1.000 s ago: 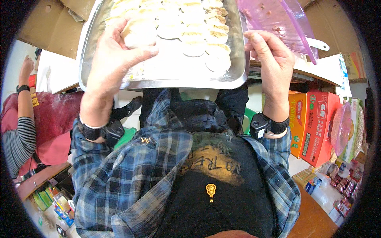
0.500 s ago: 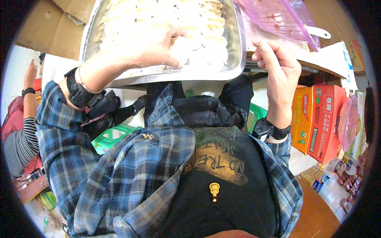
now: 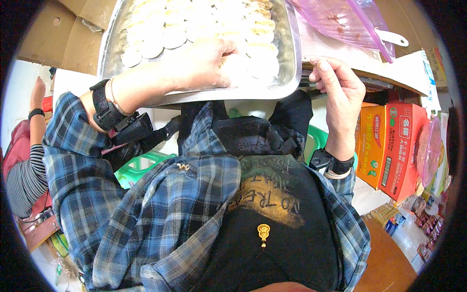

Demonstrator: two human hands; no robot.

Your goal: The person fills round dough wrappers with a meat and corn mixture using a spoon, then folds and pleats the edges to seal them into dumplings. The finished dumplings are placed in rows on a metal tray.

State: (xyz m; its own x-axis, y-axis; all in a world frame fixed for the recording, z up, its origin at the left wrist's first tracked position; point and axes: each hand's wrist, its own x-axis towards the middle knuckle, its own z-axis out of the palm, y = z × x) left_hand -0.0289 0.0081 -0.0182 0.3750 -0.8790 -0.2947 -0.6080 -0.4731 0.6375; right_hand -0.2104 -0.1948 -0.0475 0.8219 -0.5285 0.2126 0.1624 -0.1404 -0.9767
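Note:
A large metal tray [image 3: 293,39] holds rows of pale, overlapping dumplings [image 3: 262,36], washed out by bright light. My left hand [image 3: 206,65] reaches over the tray's near side, with its fingers and thumb closed around a white dumpling [image 3: 239,68] at the near end of the rows. Glare blurs where that dumpling meets its neighbours. Just outside the tray's right rim, my right hand [image 3: 340,82] hangs in the air. Its fingers are curled in and the thumb lies against them; I see nothing held there.
A pink translucent bowl [image 3: 335,22] with reddish smears and a white-handled utensil [image 3: 391,38] are at the far right. Below them are a red-orange carton [image 3: 401,146] and packaged goods. Cardboard [image 3: 44,34] stands far left. Another person's arm [image 3: 37,117] shows at the left edge.
My left hand has moved a little right and nearer along the tray, uncovering more dumplings at the left. The right hand has barely moved.

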